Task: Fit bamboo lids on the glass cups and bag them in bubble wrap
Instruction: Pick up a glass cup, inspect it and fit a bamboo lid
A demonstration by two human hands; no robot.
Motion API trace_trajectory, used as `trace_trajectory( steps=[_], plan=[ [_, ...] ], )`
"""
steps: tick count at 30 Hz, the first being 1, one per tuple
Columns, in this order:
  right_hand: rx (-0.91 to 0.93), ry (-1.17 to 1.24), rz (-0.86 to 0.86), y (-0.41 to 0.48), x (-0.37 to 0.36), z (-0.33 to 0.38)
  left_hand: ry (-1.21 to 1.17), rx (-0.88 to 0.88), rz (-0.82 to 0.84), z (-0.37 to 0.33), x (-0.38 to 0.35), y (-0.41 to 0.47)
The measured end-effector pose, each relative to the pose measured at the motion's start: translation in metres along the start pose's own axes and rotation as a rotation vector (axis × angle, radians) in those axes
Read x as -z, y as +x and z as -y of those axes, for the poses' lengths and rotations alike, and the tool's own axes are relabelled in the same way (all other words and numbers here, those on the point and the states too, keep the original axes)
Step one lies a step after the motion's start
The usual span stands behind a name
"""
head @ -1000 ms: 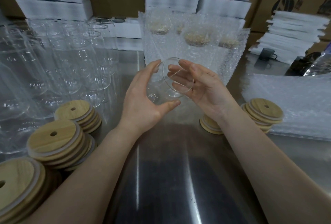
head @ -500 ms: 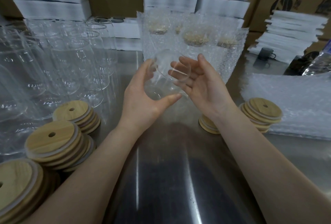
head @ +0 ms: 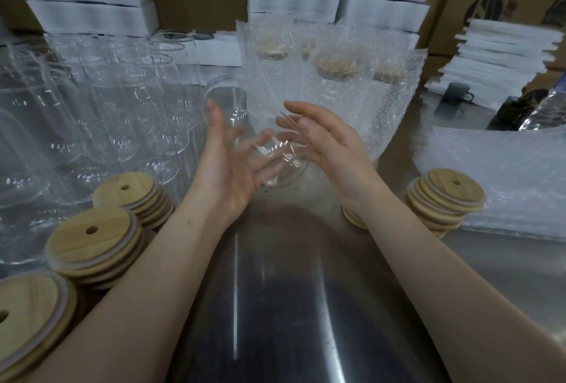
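Tipped since before, mouth now toward upper left, the glass cup [head: 275, 165] lies mid-frame above the bench [head: 275, 290], its outline blurred. Left hand [head: 232, 165] fingers, released, cradle it; right hand [head: 330, 150] fingers, straight, touch its side. The right wrist half-hides a bamboo lid [head: 353, 219].

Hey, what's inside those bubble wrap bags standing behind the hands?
Tan bamboo lids show through the bubble wrap bags, near their tops. The wrap blurs whatever sits under the lids, so that part cannot be made out.
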State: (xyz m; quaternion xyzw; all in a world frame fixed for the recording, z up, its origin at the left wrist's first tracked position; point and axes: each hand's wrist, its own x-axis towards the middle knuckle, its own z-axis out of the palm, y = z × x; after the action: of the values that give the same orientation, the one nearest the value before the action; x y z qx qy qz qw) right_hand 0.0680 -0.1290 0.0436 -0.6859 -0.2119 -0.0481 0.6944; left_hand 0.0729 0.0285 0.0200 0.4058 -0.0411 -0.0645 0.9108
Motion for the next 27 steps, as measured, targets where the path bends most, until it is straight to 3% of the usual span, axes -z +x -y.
trace_trajectory(
  steps=[6,12,16,21,27],
  plan=[
    [0.104,-0.3,0.124,-0.004,-0.008,-0.001,-0.21,0.043,0.106,-0.001,0.004,0.004],
    [0.262,-0.4,0.031,-0.007,-0.011,-0.001,-0.28,0.066,0.242,0.003,0.006,0.004],
    [0.322,-0.473,-0.009,-0.008,-0.014,0.0,-0.175,0.052,0.232,0.006,0.007,0.007],
    [0.292,-0.443,-0.09,-0.009,-0.021,-0.003,-0.073,0.052,0.289,0.006,0.004,0.002],
    [0.216,-0.244,-0.15,-0.008,-0.025,-0.002,-0.044,0.078,0.243,0.007,-0.001,-0.002]
  ],
)
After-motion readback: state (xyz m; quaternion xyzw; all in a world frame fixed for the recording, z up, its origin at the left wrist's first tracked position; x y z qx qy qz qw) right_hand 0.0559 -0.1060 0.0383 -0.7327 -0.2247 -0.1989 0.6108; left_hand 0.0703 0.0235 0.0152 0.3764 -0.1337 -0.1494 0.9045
